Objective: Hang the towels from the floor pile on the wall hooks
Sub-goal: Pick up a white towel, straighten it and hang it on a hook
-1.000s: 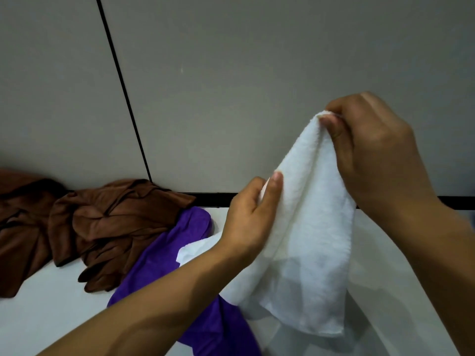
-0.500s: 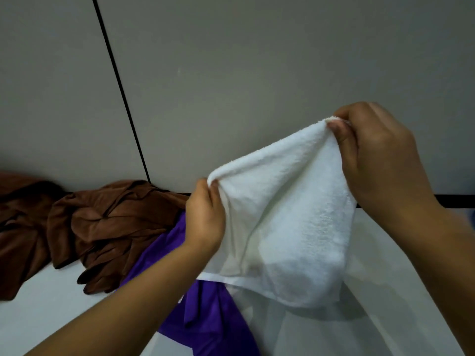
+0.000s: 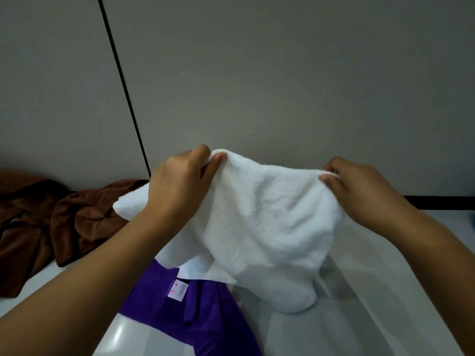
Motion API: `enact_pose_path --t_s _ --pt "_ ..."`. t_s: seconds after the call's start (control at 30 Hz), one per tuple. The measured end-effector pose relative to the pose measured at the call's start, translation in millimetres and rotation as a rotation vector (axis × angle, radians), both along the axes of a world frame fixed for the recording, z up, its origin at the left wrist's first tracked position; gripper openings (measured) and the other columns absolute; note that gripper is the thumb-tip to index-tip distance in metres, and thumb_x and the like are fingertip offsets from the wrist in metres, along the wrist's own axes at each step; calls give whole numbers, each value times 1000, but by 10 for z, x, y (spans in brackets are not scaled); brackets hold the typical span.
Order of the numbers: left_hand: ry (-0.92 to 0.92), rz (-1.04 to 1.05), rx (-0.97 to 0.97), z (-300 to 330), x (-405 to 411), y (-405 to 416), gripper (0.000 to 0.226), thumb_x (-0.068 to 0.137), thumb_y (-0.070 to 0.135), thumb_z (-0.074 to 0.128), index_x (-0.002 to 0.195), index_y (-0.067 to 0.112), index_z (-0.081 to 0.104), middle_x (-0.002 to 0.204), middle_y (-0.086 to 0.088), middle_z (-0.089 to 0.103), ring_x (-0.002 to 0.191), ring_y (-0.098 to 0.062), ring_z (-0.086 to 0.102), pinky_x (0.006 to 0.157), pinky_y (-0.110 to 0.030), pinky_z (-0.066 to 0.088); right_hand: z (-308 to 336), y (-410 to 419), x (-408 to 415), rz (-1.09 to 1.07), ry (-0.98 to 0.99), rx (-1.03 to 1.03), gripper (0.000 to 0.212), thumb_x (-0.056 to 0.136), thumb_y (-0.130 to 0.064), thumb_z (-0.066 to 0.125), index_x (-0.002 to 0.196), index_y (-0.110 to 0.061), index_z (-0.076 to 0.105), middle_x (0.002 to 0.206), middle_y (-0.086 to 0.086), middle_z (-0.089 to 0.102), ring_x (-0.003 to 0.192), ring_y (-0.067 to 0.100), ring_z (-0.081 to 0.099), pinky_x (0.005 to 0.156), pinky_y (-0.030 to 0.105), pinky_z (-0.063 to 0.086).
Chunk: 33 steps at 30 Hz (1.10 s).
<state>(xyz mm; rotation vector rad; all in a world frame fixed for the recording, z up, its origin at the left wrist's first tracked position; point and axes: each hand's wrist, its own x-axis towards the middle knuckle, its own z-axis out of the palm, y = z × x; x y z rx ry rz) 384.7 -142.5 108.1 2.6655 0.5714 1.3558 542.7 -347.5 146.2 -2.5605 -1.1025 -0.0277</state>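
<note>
The left hand [image 3: 180, 186] and right hand [image 3: 359, 188] pinch the soft white terry towel [image 3: 270, 227] by its top edge; light and limp, it likely hangs best from there.

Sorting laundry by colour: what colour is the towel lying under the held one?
Purple, with a small label; the head view shows it.

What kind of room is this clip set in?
Probably a bathroom or laundry corner, though no fixtures show. Clues: glossy pale floor, grey panelled wall with a dark seam, and towels piled at its base, brown towel and purple towel.
</note>
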Motion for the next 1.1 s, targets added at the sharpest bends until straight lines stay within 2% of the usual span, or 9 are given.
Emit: enact_pose_path --t_s 0.1,0.27,0.43,0.53,0.6,0.77,0.83,1.0,1.1 --pt "-14 -37 193 145 58 -49 35 91 30 49 65 17 30 54 5 27 42 -19 26 46 -18 14 -54 85 -75 46 52 -39 20 95 -30 48 109 -15 52 101 6 61 94 26 57 78 34 45" --pt "60 -135 433 257 148 -134 34 92 29 50 65 10 52 52 -5 47 39 -22 40 44 -21 22 -32 357 -402 162 261 172 54 89 -40 56 138 -27 36 133 -4 46 121 12 46 90 22 36" --pt "47 -132 456 310 160 -150 32 92 25 54 65 8 52 53 -6 47 40 -23 41 41 -21 27 -31 633 -583 268 457 362 28 90 -36 58 117 -28 53 112 -9 62 102 8 58 84 25 47" --pt "25 -126 462 328 137 -118 35 94 27 52 64 8 53 53 -7 47 40 -23 42 40 -22 29 -85 706 -607 212 465 426 16 93 -39 53 97 -23 56 86 -10 61 76 3 56 61 16 42" --pt "29 -129 468 321 112 -84 35 94 29 51 65 8 53 53 -7 47 40 -22 42 41 -21 27 -161 709 -601 157 469 459 25 95 -39 48 78 -20 50 70 -8 52 61 5 48 51 16 35" --pt "51 -123 470 245 109 -37 38 92 33 48 63 10 50 51 -5 44 39 -22 41 44 -20 22 -235 689 -555 -15 650 565 34 97 -37 43 90 -6 57 83 8 61 72 15 52 65 28 41" --pt "34 -112 463 220 132 -45 39 92 35 47 61 10 48 50 -3 41 39 -20 36 44 -19 20 -217 676 -539 -32 471 528 32 98 -37 40 88 -11 55 79 0 58 70 11 53 60 25 41" --pt "57 -98 453 202 151 -10 43 92 38 42 61 10 46 52 2 33 42 -16 25 44 -19 20 -262 593 -454 21 -329 235 44 97 -48 25 89 -13 50 66 -3 47 59 20 51 53 29 38" --pt "109 -89 437 130 127 34 44 93 41 39 61 10 45 55 4 27 40 -16 27 43 -19 21 -304 552 -354 122 -639 223 47 92 -45 35 68 -9 53 45 -2 40 36 14 25 40 18 18"
